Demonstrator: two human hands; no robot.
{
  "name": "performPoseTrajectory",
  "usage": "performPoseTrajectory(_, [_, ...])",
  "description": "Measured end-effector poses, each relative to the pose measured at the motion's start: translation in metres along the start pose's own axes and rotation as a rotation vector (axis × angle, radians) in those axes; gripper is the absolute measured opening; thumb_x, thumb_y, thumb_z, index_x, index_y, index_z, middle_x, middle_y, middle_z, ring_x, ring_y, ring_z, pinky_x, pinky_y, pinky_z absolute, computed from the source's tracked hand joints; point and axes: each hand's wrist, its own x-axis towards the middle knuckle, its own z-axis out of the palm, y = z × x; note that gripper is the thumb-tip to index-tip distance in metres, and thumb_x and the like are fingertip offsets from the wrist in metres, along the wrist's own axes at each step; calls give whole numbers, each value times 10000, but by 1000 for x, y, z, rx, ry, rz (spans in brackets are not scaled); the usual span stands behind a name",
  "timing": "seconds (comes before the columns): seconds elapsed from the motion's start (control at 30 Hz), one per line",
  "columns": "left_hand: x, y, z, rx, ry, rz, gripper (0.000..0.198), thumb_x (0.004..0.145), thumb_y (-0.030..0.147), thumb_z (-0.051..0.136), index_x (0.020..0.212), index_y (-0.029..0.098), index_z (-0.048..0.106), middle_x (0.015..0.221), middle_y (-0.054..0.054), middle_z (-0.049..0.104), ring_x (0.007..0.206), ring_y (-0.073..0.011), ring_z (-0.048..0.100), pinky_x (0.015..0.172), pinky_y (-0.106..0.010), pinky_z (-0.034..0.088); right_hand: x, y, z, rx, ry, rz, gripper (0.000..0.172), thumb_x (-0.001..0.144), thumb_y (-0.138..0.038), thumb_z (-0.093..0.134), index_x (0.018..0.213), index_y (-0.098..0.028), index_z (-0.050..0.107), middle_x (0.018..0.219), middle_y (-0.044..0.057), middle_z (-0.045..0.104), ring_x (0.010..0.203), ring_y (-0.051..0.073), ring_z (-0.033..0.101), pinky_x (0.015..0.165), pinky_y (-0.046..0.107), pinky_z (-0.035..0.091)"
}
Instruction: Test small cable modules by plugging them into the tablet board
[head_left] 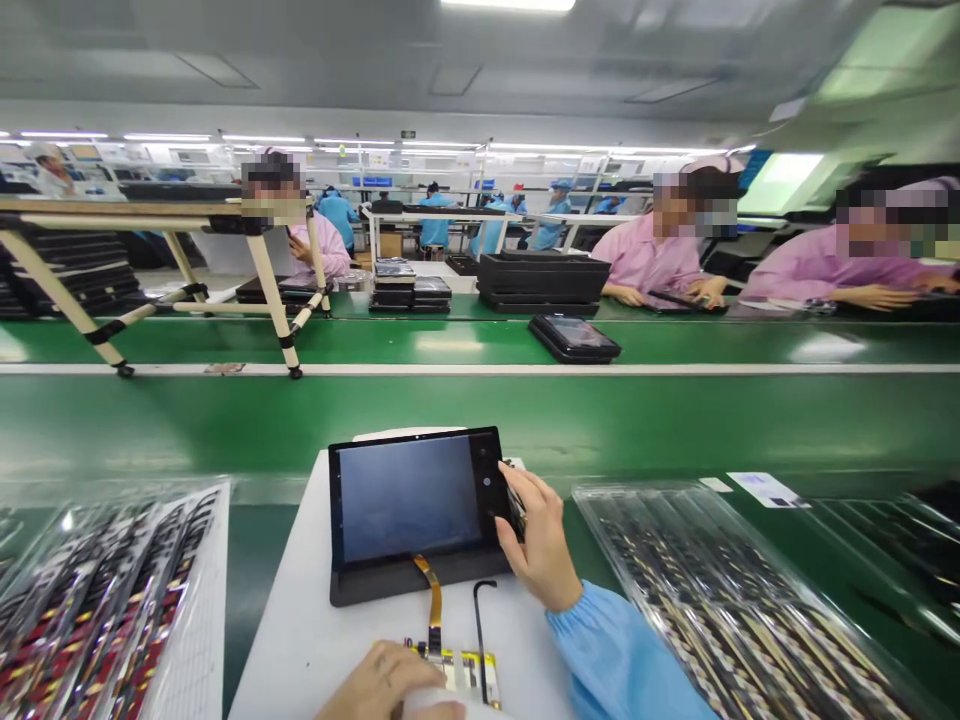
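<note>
My right hand (544,540), grip spread, meets the tablet (409,500) at three o'clock; left hand (382,682) at six, grip I can't tell; counter (675,420) stretches toward twelve.

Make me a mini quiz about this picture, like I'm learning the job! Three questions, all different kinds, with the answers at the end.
1. True or false: the right hand is at a side edge of the screen.

2. Pick one. What colour is the sleeve on that arm?
A) red
B) blue
C) yellow

3. Fill the gap: the gold ribbon cable comes out at the screen's ____ edge.

Key:
1. True
2. B
3. lower
</note>
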Motion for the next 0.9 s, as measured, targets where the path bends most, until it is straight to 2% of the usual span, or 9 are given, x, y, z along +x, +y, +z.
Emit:
performPoseTrajectory(0.1, [8, 7, -6, 21, 36, 29, 145, 903, 221, 499, 1036, 186, 549, 857, -18, 676, 747, -104, 613, 722, -214, 479, -11, -4, -4, 23, 34, -33, 483, 936, -238, 307, 1401, -214, 175, 1176, 98, 506, 1079, 255, 477, 818, 418, 445])
performPoseTrajectory(0.17, [9, 9, -7, -30, 14, -15, 167, 912, 268, 482, 1036, 173, 542, 863, -17, 682, 755, -97, 617, 751, -207, 471, -17, -5, -5, 45, 36, -61, 483, 927, -210, 333, 1394, -206, 210, 1131, 95, 532, 1040, 245, 502, 800, 399, 448])
performPoseTrajectory(0.27, [3, 9, -6, -128, -72, -118, 268, 932, 348, 405, 1068, 149, 522, 893, -25, 691, 813, -92, 624, 816, -187, 454, -21, -5, -4, 49, 14, -107, 487, 920, -181, 371, 1390, -186, 242, 1082, 95, 564, 1014, 238, 513, 791, 377, 442])
performPoseTrajectory(0.37, [-4, 6, -1, -159, -165, -115, 295, 953, 329, 348, 1135, 146, 489, 953, -38, 687, 879, -91, 620, 853, -182, 438, -22, -6, -5, -6, -49, -173, 493, 926, -180, 377, 1396, -143, 232, 1073, 113, 582, 1020, 259, 503, 780, 381, 427])
performPoseTrajectory(0.47, [-7, 5, 3, -153, -193, -114, 275, 944, 313, 390, 1131, 137, 487, 936, -36, 689, 877, -91, 620, 844, -176, 441, -22, -7, -5, -40, -98, -251, 522, 923, -158, 375, 1407, -105, 189, 1067, 118, 597, 1029, 275, 497, 770, 377, 415])
performPoseTrajectory(0.6, [-7, 7, 5, -147, -167, -136, 258, 935, 330, 410, 1088, 143, 500, 894, -26, 691, 845, -97, 618, 798, -173, 457, -21, -7, -5, -46, -147, -328, 530, 917, -138, 383, 1404, -73, 183, 1068, 119, 606, 1071, 288, 484, 813, 392, 395])
performPoseTrajectory(0.77, [-11, 8, 9, -139, -228, -169, 254, 903, 325, 491, 1086, 149, 502, 906, -15, 688, 835, -97, 615, 775, -173, 464, -20, -6, -6, -44, -136, -322, 510, 913, -128, 377, 1394, -71, 218, 1051, 100, 619, 1239, 289, 339, 894, 424, 343])
performPoseTrajectory(0.83, [-16, 9, 14, -108, -239, -167, 248, 885, 307, 530, 1074, 147, 509, 880, -9, 687, 834, -99, 615, 780, -177, 465, -21, -6, -7, -43, -132, -321, 515, 906, -116, 389, 1393, -82, 227, 1046, 90, 623, 1241, 285, 338, 894, 417, 341])
performPoseTrajectory(0.9, [-20, 10, 19, -72, -249, -162, 259, 868, 304, 561, 1068, 148, 512, 855, -4, 687, 834, -104, 617, 787, -187, 469, -24, -5, -9, -35, -115, -299, 524, 900, -114, 404, 1397, -118, 237, 1042, 64, 628, 1199, 271, 393, 880, 391, 351])
